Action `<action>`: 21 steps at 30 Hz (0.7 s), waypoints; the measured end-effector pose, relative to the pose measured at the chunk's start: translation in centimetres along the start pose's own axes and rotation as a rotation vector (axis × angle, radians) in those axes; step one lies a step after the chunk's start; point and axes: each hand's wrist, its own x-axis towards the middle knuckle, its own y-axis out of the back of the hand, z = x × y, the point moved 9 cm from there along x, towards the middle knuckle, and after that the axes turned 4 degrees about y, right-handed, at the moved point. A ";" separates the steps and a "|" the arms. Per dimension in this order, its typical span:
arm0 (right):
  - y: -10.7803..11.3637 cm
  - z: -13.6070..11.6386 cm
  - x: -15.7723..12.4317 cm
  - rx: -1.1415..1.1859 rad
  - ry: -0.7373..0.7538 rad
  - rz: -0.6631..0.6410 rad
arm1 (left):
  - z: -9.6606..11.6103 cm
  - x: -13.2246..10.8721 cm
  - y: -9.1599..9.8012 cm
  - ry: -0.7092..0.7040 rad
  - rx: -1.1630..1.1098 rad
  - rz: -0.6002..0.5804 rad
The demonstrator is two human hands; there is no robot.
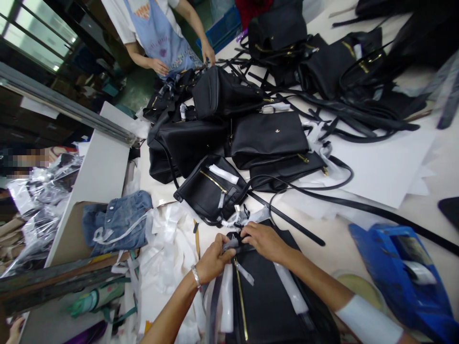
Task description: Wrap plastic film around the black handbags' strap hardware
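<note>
Well left of the grip, folded denim [124,220] lies beside loose white scraps [161,272], while a co-worker in a blue apron [158,40] stands beyond, at the far edge of the pale surface [337,251]. Nearer in, the left hand [211,262] closes thumb and fingers on clear wrap [230,244] at the top of a black bag [261,301], which lies directly below both grips, its gold zipper [240,303] facing up. Plastic covers the zipper pull [245,272] just under the left grip, and a long white sleeve [292,291] lies below the right; that much appears done. The top of the bag, between the hands, looks unfinished. Just beyond the grips, a smaller bag [201,188] also carries plastic, and more black bags [268,136] are piled behind it; which are complete cannot be told. The right hand [267,243] bends its fingers narrowly over the bag's top, though what they hold is unclear. Farther right sits a blue holder [412,272].
</note>
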 end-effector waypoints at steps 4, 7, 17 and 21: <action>-0.2 0.1 0.0 -0.034 -0.009 -0.020 | 0.6 -0.1 0.5 -0.004 0.059 0.055; -0.1 0.2 -0.2 -0.090 -0.036 -0.023 | 0.8 0.1 0.2 0.013 0.124 0.107; -0.7 0.3 -0.3 0.038 -0.029 -0.046 | 1.6 1.5 -0.8 0.003 0.319 0.211; -0.7 0.8 -0.7 0.206 -0.018 -0.023 | 2.3 2.4 -1.8 -0.005 0.317 0.199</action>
